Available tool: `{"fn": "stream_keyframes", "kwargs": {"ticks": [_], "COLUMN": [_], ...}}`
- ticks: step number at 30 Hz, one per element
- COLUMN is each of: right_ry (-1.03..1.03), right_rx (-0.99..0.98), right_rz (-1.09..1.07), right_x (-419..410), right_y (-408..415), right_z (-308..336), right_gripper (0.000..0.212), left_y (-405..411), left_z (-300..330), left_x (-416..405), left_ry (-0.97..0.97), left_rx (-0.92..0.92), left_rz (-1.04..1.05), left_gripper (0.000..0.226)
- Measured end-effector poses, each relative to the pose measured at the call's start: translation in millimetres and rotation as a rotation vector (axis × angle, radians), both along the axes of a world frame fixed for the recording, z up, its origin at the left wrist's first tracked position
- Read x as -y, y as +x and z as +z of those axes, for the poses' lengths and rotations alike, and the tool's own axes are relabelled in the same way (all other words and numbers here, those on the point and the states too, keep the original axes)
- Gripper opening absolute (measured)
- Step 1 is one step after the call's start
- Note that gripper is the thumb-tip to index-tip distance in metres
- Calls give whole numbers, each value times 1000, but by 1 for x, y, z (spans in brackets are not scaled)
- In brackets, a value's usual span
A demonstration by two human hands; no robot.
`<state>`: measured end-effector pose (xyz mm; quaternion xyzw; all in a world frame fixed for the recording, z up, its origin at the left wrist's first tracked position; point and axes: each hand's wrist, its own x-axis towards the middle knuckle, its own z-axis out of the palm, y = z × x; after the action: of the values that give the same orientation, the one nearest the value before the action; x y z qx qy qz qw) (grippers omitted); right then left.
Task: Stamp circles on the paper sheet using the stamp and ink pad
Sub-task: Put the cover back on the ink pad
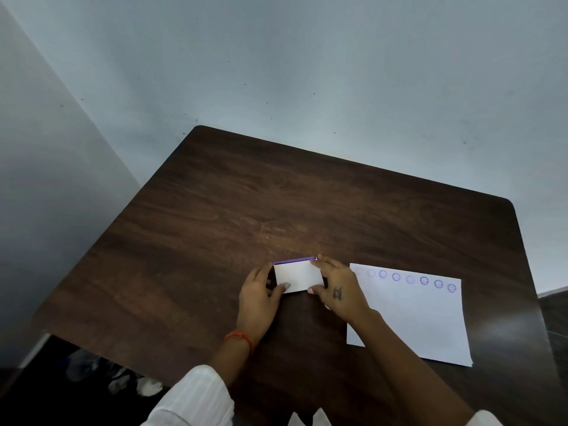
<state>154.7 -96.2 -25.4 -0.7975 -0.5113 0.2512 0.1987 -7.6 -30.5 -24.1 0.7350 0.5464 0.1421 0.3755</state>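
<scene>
Dark table (215, 210) — both hands' fingers pinch ink pad (297, 276) beside stamped paper sheet (412, 315)

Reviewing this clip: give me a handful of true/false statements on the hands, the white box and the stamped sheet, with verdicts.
1. Both hands touch the white box. True: the left hand holds its left end and the right hand its right end.
2. The paper sheet lies to the left of the box. False: it lies to the right, partly under the right forearm.
3. A row of purple circles runs along the sheet's far edge. True.
4. The circles are all equally dark. False: some are faint, others clearly darker.
5. The box sits on the sheet. False: it is on the bare wooden table, beside the sheet.
</scene>
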Motion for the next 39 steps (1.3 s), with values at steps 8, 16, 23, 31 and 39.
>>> {"fn": "stream_keyframes", "kwargs": {"ticks": [8, 16, 23, 31, 39], "right_ry": [-10, 2, 3, 7, 39], "right_rx": [-18, -24, -31, -38, -51], "right_rz": [-29, -38, -18, -33, -81], "right_x": [-3, 0, 0, -2, -1], "right_y": [1, -1, 0, 0, -3], "right_z": [2, 0, 1, 1, 4], "right_gripper": [58, 54, 55, 55, 54], "left_y": [7, 10, 12, 15, 18], "left_z": [5, 6, 9, 12, 10], "left_x": [-2, 2, 2, -6, -4], "left_ry": [-102, -192, -243, -298, -343], "left_rx": [61, 66, 78, 87, 131], "left_rz": [133, 228, 314, 340, 373], "left_gripper": [34, 32, 32, 28, 30]}}
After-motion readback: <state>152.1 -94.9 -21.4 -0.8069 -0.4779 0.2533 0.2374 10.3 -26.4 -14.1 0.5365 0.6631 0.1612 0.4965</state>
